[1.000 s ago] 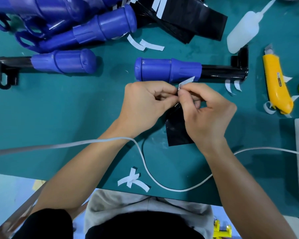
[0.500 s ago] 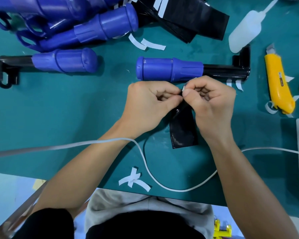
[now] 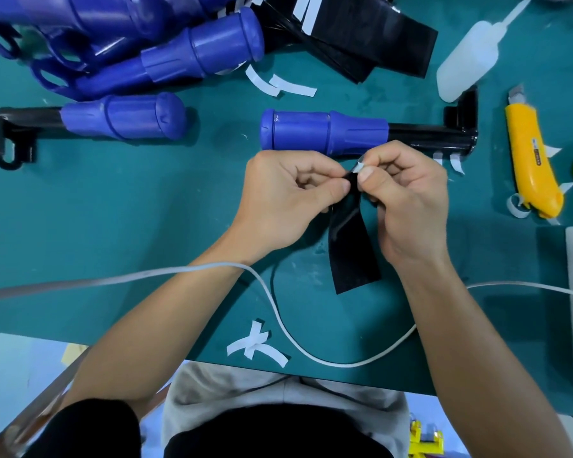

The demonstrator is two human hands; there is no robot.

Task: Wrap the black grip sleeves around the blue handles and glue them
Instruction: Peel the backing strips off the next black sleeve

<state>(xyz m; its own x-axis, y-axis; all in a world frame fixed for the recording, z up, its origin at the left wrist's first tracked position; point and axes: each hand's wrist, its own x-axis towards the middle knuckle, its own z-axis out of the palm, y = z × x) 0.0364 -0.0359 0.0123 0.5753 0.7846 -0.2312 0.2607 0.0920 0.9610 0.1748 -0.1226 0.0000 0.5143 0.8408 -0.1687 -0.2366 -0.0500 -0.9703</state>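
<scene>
Black grip sleeve (image 3: 353, 256) held at mid-table, its backing only just lifted.

The left hand (image 3: 288, 196) pinches the sleeve's far end and the right hand (image 3: 407, 200) pinches a small curled tab of white backing strip (image 3: 358, 166) there. A second ago that strip stuck out longer toward the blue handle (image 3: 325, 133). More of the sleeve now shows, trailing toward the near edge. The peel looks barely begun, so wrapping and gluing are probably both still to come. The handle lies bare just beyond the hands. The glue bottle (image 3: 467, 64) lies far right beside the yellow knife (image 3: 530, 160), and spare sleeves (image 3: 377, 34) and more handles (image 3: 179, 54) are piled at the far side. A white cable (image 3: 278, 309) crosses under both forearms and could snag. Peeled strips (image 3: 255, 348) litter the near edge.
</scene>
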